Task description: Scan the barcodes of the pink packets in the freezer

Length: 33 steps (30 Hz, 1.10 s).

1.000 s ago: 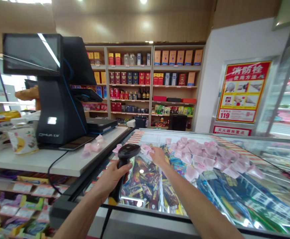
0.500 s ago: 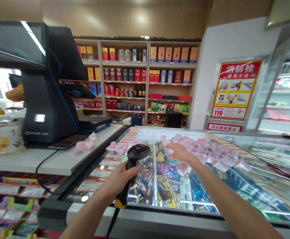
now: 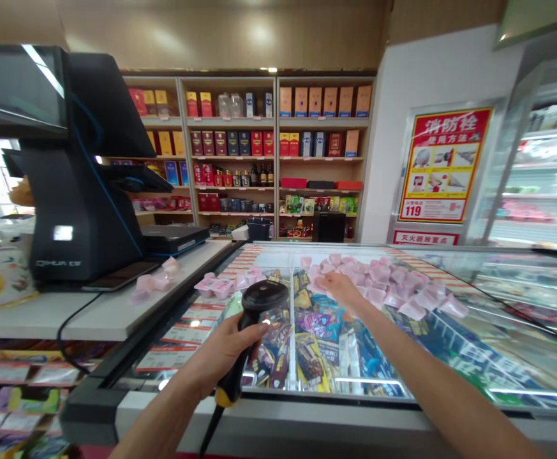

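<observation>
A black barcode scanner (image 3: 263, 298) with a yellow-tipped handle is gripped in my left hand (image 3: 237, 341). Its head tilts over the glass top of a chest freezer (image 3: 163, 398), and its cable hangs down. My right hand (image 3: 340, 290) reaches to the left end of a pile of small pink plastic cups (image 3: 378, 274) on the glass. Its fingers are bent and close together on a pink cup (image 3: 314, 274), partly hidden by them. More pink cups (image 3: 221, 285) lie on the freezer left of the scanner. Bagged ice creams (image 3: 314, 360) show through the glass.
On the left a white counter (image 3: 106, 315) carries a black checkout terminal (image 3: 62, 210), a phone-like flat device (image 3: 120, 275) and a few pink cups (image 3: 156, 280). Shelves of boxed goods (image 3: 233, 143) stand behind. A thin black cable (image 3: 493, 299) crosses the freezer's right side.
My right hand has moved slightly to the left end of the pile. A pink cup that lay below this hand no longer shows there. My left hand still holds the scanner; the view has shifted slightly.
</observation>
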### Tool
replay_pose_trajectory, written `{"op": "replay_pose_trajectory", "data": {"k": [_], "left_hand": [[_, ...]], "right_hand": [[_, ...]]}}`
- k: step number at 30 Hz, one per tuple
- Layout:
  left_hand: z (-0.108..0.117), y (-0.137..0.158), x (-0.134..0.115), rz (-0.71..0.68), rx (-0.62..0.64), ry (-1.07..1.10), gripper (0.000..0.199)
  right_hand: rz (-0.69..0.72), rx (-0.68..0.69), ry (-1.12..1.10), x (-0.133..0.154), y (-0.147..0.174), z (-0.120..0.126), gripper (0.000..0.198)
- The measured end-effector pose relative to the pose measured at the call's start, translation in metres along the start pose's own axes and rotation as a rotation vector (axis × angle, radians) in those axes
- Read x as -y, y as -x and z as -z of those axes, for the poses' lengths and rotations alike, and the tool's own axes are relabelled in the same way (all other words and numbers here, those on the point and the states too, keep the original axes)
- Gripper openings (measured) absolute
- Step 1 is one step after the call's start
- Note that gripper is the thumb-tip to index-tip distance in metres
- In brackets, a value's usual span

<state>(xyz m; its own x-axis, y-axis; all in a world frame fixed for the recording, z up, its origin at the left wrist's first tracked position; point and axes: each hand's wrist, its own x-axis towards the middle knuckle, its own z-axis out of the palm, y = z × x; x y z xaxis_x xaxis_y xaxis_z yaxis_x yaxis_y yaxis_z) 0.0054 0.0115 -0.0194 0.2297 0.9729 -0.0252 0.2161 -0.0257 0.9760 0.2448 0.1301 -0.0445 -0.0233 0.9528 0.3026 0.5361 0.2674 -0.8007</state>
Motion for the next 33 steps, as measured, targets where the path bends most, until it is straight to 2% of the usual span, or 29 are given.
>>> {"op": "replay_pose_trajectory", "data": {"k": [3, 5, 9, 13, 17, 22, 25, 27, 30, 33], "left_hand": [[0.002, 0.003, -0.002, 0.002, 0.004, -0.004, 0.032], [0.003, 0.004, -0.005, 0.002, 0.013, -0.008, 0.031], [0.004, 0.005, -0.01, -0.025, 0.009, -0.031, 0.029], [0.008, 0.005, -0.011, -0.052, 0.007, -0.049, 0.028], [0.012, 0.005, -0.008, -0.045, -0.003, -0.039, 0.026], [0.02, 0.003, -0.003, -0.039, -0.07, -0.006, 0.025], [0.029, 0.002, 0.001, -0.04, -0.144, -0.002, 0.027], [0.036, 0.003, 0.005, -0.043, -0.158, -0.012, 0.028], [0.044, 0.005, 0.01, -0.018, -0.16, -0.007, 0.028], [0.048, 0.006, 0.012, 0.001, -0.169, 0.026, 0.027]], "right_hand": [[-0.287, -0.074, -0.548, 0.001, -0.016, -0.016, 0.029], [-0.376, -0.088, -0.776, 0.003, -0.022, -0.025, 0.024], [-0.454, -0.133, -0.946, 0.008, -0.027, -0.036, 0.02], [-0.46, -0.122, -0.968, 0.012, -0.027, -0.037, 0.019], [-0.438, -0.115, -0.849, 0.013, -0.026, -0.037, 0.02], [-0.252, -0.19, -0.344, 0.004, -0.033, -0.05, 0.024], [-0.14, -0.243, -0.009, 0.0, -0.038, -0.068, 0.028], [-0.044, -0.23, 0.19, 0.001, -0.039, -0.083, 0.027], [0.054, -0.169, 0.297, 0.009, -0.039, -0.106, 0.027], [0.079, -0.153, 0.334, 0.018, -0.041, -0.126, 0.028]]}}
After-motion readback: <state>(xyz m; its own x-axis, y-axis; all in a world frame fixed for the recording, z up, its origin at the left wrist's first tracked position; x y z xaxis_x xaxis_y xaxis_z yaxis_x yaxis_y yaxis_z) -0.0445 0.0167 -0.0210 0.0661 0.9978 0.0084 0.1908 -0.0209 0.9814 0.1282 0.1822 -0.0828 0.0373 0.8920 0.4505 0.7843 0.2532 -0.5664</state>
